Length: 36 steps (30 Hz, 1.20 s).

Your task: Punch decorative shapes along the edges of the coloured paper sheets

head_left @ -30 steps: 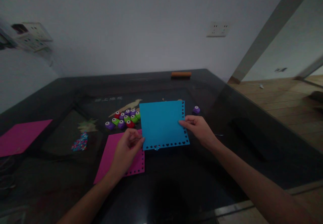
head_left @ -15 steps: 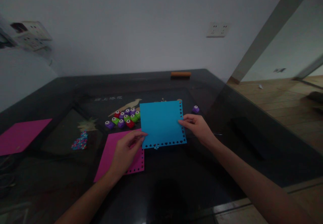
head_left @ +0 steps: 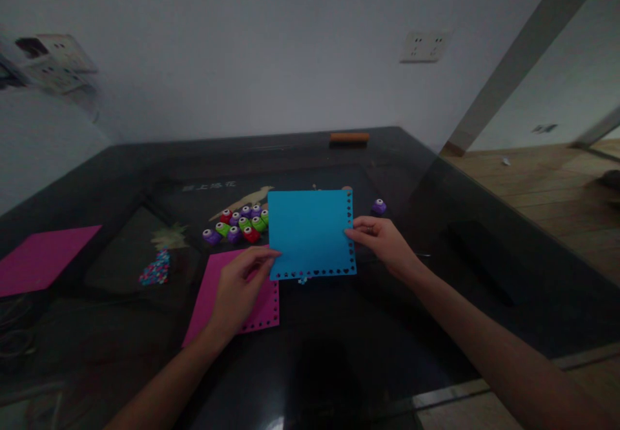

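A blue paper sheet (head_left: 310, 233) is held up over the dark table, with small punched shapes along its right and bottom edges. My left hand (head_left: 245, 285) pinches its lower left edge, and my right hand (head_left: 380, 239) grips the right edge. Under my left hand lies a pink sheet (head_left: 213, 288), also with punched holes along its right and bottom edges. Several red, green and purple punches (head_left: 234, 234) are grouped left of the blue sheet. One purple punch (head_left: 378, 206) stands apart, beyond my right hand.
A pile of pink, blue and white paper bits (head_left: 155, 270) lies to the left, near another pink sheet (head_left: 46, 255). An orange-brown stick (head_left: 349, 137) rests at the back of the black table (head_left: 232, 152). A dark flat object (head_left: 479, 255) is at the right.
The blue sheet has tilted slightly, its bottom edge now more level. Both hands keep their hold on it. The camera view has shifted a little.
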### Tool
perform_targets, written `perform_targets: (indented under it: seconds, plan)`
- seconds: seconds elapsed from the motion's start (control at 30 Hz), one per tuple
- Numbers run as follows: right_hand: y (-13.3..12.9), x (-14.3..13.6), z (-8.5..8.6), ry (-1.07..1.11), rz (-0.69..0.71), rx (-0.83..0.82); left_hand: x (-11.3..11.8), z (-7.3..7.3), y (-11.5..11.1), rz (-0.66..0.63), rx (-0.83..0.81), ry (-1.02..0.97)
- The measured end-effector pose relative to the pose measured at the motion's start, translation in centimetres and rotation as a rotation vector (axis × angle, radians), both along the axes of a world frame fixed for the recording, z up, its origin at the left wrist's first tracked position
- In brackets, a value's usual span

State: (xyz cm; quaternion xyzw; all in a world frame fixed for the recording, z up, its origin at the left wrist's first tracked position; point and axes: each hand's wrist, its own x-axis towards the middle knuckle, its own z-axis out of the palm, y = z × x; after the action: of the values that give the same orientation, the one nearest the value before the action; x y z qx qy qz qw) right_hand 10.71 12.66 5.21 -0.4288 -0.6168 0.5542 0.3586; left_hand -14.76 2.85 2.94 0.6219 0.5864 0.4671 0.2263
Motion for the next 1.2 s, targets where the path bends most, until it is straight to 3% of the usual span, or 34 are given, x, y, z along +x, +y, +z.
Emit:
perform_targets:
  seconds: [0.4, 0.73, 1.2]
  plan:
    - [-0.26, -0.28, 0.08, 0.017, 0.05, -0.042, -0.5, 0.51, 0.0, 0.068, 0.024, -0.003]
    - [-0.79, -0.51, 0.18, 0.049, 0.175, -0.126, -0.56, 0.83, 0.03, 0.164, 0.095, 0.015]
    - [-0.29, -0.24, 0.38, 0.028, -0.061, 0.017, 0.04, 0.31, -0.32, 0.029, 0.049, 0.05]
